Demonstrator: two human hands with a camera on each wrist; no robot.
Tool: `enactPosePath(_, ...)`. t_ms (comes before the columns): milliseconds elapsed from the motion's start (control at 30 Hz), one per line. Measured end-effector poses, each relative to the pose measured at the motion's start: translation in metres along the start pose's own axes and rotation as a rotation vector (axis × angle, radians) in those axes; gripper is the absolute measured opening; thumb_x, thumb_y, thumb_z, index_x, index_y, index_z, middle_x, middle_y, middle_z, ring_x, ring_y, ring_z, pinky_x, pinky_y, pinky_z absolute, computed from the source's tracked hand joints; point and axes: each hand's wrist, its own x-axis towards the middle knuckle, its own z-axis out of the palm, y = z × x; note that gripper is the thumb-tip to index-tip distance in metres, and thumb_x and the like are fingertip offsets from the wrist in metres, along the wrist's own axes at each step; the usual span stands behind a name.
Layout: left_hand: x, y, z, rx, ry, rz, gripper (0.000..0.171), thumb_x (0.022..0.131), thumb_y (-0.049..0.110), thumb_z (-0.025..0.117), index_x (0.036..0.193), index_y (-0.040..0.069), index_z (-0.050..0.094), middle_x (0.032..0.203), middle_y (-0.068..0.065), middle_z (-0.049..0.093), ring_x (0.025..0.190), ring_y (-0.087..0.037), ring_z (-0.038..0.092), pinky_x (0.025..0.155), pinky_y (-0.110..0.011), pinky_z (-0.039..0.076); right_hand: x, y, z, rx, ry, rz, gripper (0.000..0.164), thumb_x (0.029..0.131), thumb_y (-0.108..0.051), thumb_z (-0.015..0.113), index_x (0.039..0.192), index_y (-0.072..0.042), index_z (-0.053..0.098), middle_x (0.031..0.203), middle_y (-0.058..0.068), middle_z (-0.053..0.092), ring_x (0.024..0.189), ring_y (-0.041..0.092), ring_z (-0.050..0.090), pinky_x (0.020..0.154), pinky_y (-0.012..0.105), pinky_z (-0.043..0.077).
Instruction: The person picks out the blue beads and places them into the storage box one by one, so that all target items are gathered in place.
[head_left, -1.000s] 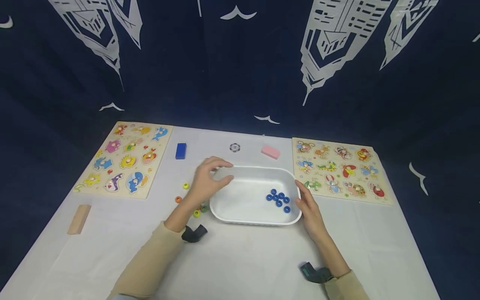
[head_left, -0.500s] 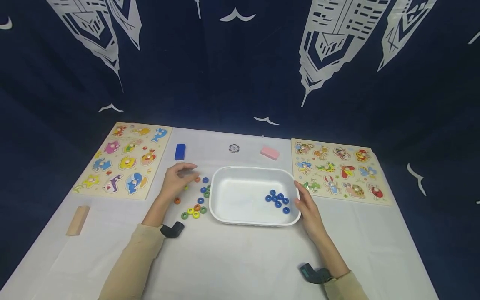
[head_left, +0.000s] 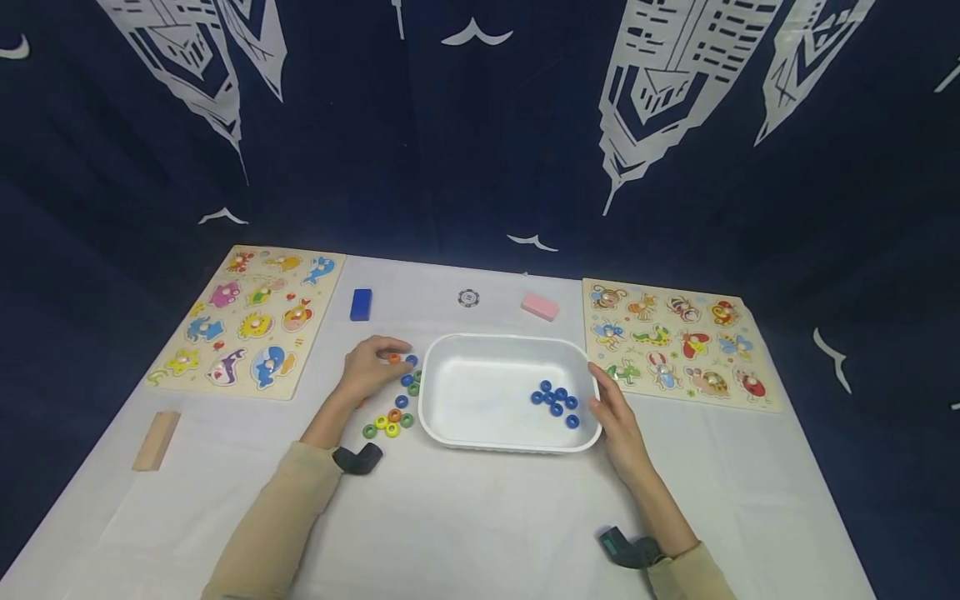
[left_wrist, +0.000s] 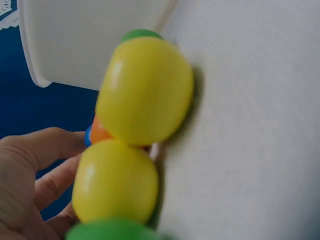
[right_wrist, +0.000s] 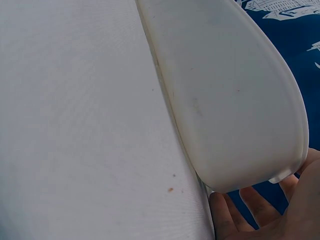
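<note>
My left hand (head_left: 367, 371) reaches over loose beads left of the white tray (head_left: 472, 400), its thumb and index finger spread around an orange bead (head_left: 393, 358) and right beside a blue bead (head_left: 412, 361). In the left wrist view, a yellow bead (left_wrist: 145, 92) and a second yellow bead (left_wrist: 115, 182) hide part of that hand's fingertips. My right hand (head_left: 624, 429) holds the tray's right end, fingers against its outer wall in the right wrist view. Several blue beads (head_left: 550, 397) lie inside the tray, toward its right side.
More green, yellow, orange and blue beads lie left of the tray. Behind are a blue block (head_left: 361, 305), a round chip (head_left: 468, 297) and a pink block (head_left: 540, 306). Picture puzzle boards (head_left: 255, 321) (head_left: 675, 342) flank them; a wooden block (head_left: 157, 441) lies far left.
My left hand has moved from above the tray's left rim out to the left, then slightly back right, down among the beads. The right hand stays at the tray's end.
</note>
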Motion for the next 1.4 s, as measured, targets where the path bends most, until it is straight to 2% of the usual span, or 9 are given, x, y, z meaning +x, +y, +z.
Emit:
enactPosePath(133, 0.002, 0.003, 0.002, 0.076, 0.022, 0.017, 0.03, 0.069, 0.035, 0.071, 0.097, 0.024, 0.065, 0.11, -0.001, 0.054, 0.095, -0.022, 0.051, 0.066, -0.03, 0.05, 0.0, 0.0, -0.001, 0.002, 0.005, -0.001, 0.047, 0.093, -0.014, 0.037, 0.139, -0.019, 0.027, 0.148, 0.004, 0.015, 0.136, 0.021, 0.01, 0.108, 0.043, 0.014)
enactPosePath(300, -0.003, 0.012, 0.0, 0.086, 0.08, 0.055, 0.024, 0.072, 0.031, 0.07, 0.093, 0.021, 0.066, 0.107, -0.002, 0.055, 0.099, -0.023, 0.048, 0.079, -0.037, 0.047, 0.0, 0.0, -0.001, 0.003, 0.003, 0.003, 0.047, 0.093, -0.014, 0.037, 0.139, -0.019, 0.027, 0.148, 0.004, 0.015, 0.136, 0.021, 0.011, 0.108, 0.042, 0.014)
enactPosePath(467, -0.016, 0.037, -0.007, 0.023, 0.221, 0.204, 0.022, 0.073, 0.021, 0.07, 0.094, 0.016, 0.065, 0.097, -0.001, 0.061, 0.097, -0.02, 0.048, 0.086, -0.04, 0.04, 0.0, 0.0, -0.001, 0.003, -0.004, 0.0, 0.047, 0.093, -0.014, 0.037, 0.139, -0.018, 0.026, 0.148, 0.006, 0.015, 0.136, 0.023, 0.01, 0.108, 0.044, 0.013)
enactPosePath(567, -0.026, 0.064, -0.007, -0.024, 0.254, 0.304, 0.022, 0.072, 0.02, 0.07, 0.094, 0.016, 0.064, 0.089, 0.001, 0.063, 0.09, -0.016, 0.051, 0.082, -0.037, 0.043, 0.0, 0.0, -0.001, -0.005, -0.001, 0.001, 0.047, 0.093, -0.014, 0.038, 0.139, -0.017, 0.026, 0.148, 0.006, 0.015, 0.136, 0.023, 0.01, 0.108, 0.044, 0.013)
enactPosePath(667, -0.035, 0.091, 0.003, -0.093, 0.205, 0.405, 0.021, 0.073, 0.018, 0.07, 0.092, 0.016, 0.064, 0.081, 0.002, 0.062, 0.083, -0.014, 0.054, 0.079, -0.035, 0.046, 0.0, -0.001, -0.002, -0.012, 0.003, 0.001, 0.047, 0.093, -0.014, 0.038, 0.139, -0.017, 0.026, 0.148, 0.006, 0.015, 0.136, 0.023, 0.01, 0.108, 0.044, 0.013)
enactPosePath(833, -0.037, 0.118, 0.043, -0.161, 0.014, 0.511, 0.018, 0.071, 0.012, 0.07, 0.089, 0.013, 0.066, 0.07, 0.004, 0.06, 0.069, -0.01, 0.054, 0.066, -0.027, 0.049, 0.0, 0.0, -0.001, -0.011, -0.001, 0.001, 0.047, 0.093, -0.015, 0.037, 0.139, -0.018, 0.026, 0.148, 0.005, 0.016, 0.136, 0.022, 0.011, 0.108, 0.045, 0.013)
enactPosePath(1100, -0.014, 0.12, 0.103, 0.003, -0.143, 0.407, 0.02, 0.067, 0.016, 0.073, 0.085, 0.015, 0.066, 0.064, 0.007, 0.058, 0.056, -0.005, 0.051, 0.053, -0.017, 0.042, 0.001, 0.004, 0.003, -0.022, -0.005, 0.004, 0.047, 0.094, -0.017, 0.036, 0.139, -0.02, 0.025, 0.148, 0.004, 0.015, 0.136, 0.023, 0.01, 0.108, 0.047, 0.013)
enactPosePath(1233, -0.011, 0.118, 0.118, 0.107, -0.221, 0.372, 0.019, 0.067, 0.016, 0.073, 0.085, 0.017, 0.066, 0.063, 0.009, 0.057, 0.058, -0.004, 0.052, 0.056, -0.017, 0.041, 0.001, 0.003, 0.002, -0.033, -0.003, 0.001, 0.047, 0.093, -0.016, 0.037, 0.139, -0.02, 0.026, 0.148, 0.006, 0.015, 0.136, 0.025, 0.01, 0.107, 0.049, 0.014)
enactPosePath(1400, -0.013, 0.118, 0.124, 0.203, -0.282, 0.409, 0.024, 0.069, 0.017, 0.072, 0.092, 0.017, 0.066, 0.069, 0.01, 0.06, 0.065, -0.002, 0.053, 0.062, -0.016, 0.041, 0.004, 0.012, 0.0, -0.027, 0.003, -0.001, 0.047, 0.093, -0.019, 0.039, 0.138, -0.025, 0.027, 0.148, 0.001, 0.016, 0.136, 0.022, 0.011, 0.107, 0.049, 0.014)
